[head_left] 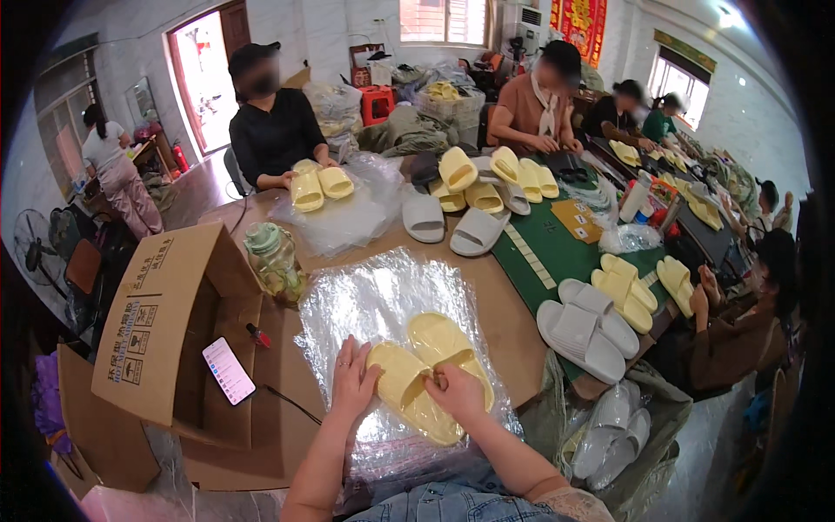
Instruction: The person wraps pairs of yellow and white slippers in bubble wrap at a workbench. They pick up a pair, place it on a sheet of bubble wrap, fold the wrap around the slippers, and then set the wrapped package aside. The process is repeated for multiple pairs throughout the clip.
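A pair of pale yellow slippers (407, 381) lies in front of me on a stack of clear plastic bags (348, 296). My right hand (457, 396) is closed, its thumb and fingers gripping the slipper by the edge of its strap. My left hand (352, 376) rests at the slipper's left side, fingers stretched out over the plastic and thumb against the slipper. The second slipper of the pair (444, 335) lies close against the first, further from me.
To my left stand an open cardboard box (156, 322), a lit phone (229, 371) and a glass jar (277, 265). Grey slippers (478, 230) and yellow ones are heaped ahead. More grey slippers (591, 335) lie at right. Across the table, a person in black (274, 135) holds yellow slippers.
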A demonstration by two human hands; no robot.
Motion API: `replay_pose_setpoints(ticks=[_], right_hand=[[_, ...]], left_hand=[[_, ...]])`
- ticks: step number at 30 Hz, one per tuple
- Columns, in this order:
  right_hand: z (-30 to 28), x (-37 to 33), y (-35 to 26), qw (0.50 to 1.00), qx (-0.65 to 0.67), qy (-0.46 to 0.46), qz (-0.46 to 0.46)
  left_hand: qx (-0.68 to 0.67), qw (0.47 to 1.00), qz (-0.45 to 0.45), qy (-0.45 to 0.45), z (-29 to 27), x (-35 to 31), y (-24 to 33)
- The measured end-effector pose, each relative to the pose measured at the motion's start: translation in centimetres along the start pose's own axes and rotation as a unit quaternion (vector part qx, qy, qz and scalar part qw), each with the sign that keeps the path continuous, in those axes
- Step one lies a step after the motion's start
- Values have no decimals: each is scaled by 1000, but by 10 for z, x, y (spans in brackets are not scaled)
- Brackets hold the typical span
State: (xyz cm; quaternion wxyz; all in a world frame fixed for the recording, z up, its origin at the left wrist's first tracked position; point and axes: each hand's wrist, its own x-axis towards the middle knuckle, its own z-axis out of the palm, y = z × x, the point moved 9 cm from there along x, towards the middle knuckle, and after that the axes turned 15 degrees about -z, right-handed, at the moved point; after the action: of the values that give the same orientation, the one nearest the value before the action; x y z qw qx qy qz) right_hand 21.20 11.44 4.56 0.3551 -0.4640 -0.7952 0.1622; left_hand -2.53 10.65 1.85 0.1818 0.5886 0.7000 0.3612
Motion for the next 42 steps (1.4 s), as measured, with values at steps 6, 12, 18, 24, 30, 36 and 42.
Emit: replay_pose_setpoints(ticks=[6,12,18,24,30,36,42], right_hand=[[12,-5,17,999,-30,-18,0],[7,-1,0,999,-14,-40,-18],[12,2,-7,996,-28,-82,21],[8,10,1,996,6,-82,-18],[-35,0,26,997,54,-3,-60],[-176,-40,24,990,88,104,37],[-342,-152,129,877,157,422,166]], left_hand=[[-10,1000,-7,-6,2,2,5],[-12,1000,-5,2,-1,1,7],[-6,1000,-16,1,-3,0,6],[13,1000,15,-4,3,3,4],[-42,999,1,-8,4,3,-5],[-19,999,32,-22,8,2,0],[8,999,17,-38,6,-1,10]])
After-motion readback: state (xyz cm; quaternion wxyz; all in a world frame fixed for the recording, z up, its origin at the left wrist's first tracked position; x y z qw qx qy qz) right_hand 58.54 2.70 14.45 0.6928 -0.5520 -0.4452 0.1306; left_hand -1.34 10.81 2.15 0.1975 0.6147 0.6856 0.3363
